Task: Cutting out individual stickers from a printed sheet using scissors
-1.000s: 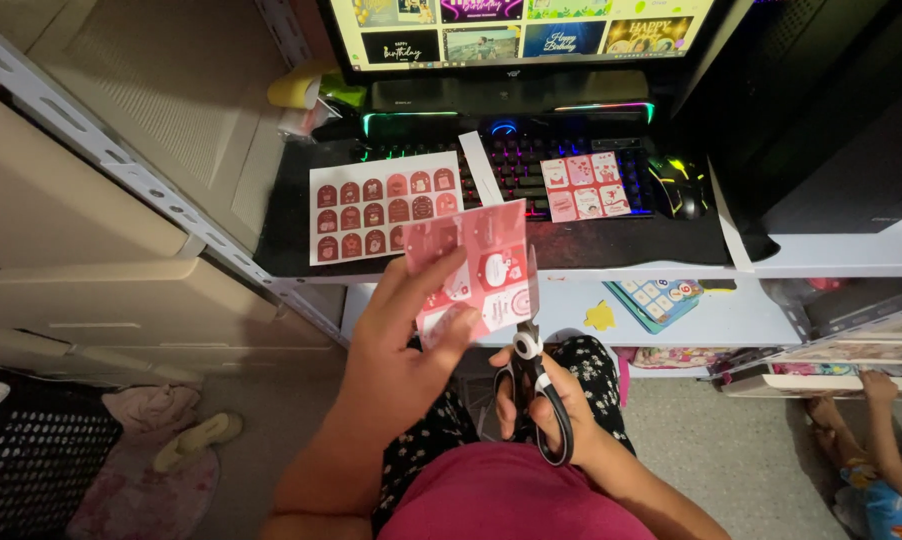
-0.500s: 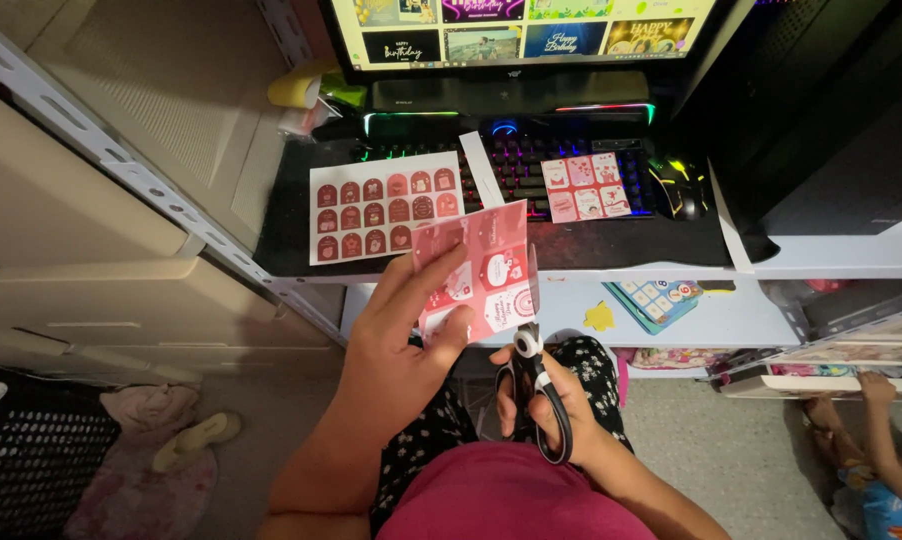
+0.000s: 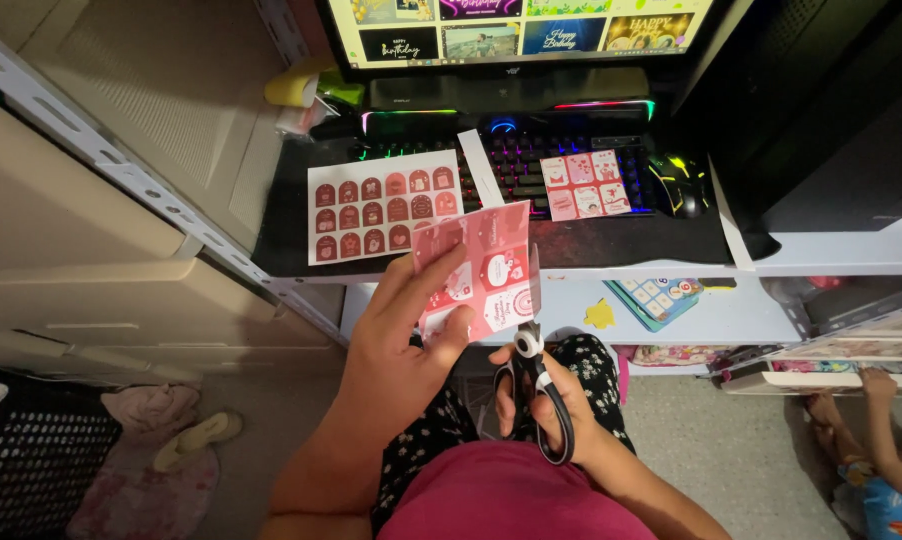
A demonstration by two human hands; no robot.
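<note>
My left hand [image 3: 403, 335] holds a pink printed sheet of small cards [image 3: 481, 262] up in front of the desk edge, thumb on its face. My right hand [image 3: 556, 400] grips black-handled scissors [image 3: 536, 385] just below the sheet, blades pointing up into its right edge. A white sheet of dark red tag shapes [image 3: 383, 205] lies on the black desk mat [image 3: 611, 240]. A smaller pink card sheet [image 3: 585, 184] rests on the lit keyboard [image 3: 511, 150]. A thin white paper strip [image 3: 481, 166] lies between them.
A monitor [image 3: 516, 28] stands behind the keyboard, a mouse [image 3: 679, 180] at its right. A dark computer case [image 3: 831, 110] fills the right. Beige drawers [image 3: 91, 250] stand left. A lower shelf holds a blue card [image 3: 653, 300]. Another person's arm [image 3: 886, 430] shows at bottom right.
The scissors have crept slightly further up the right edge of the pink sheet. Both hands stay almost where they were.
</note>
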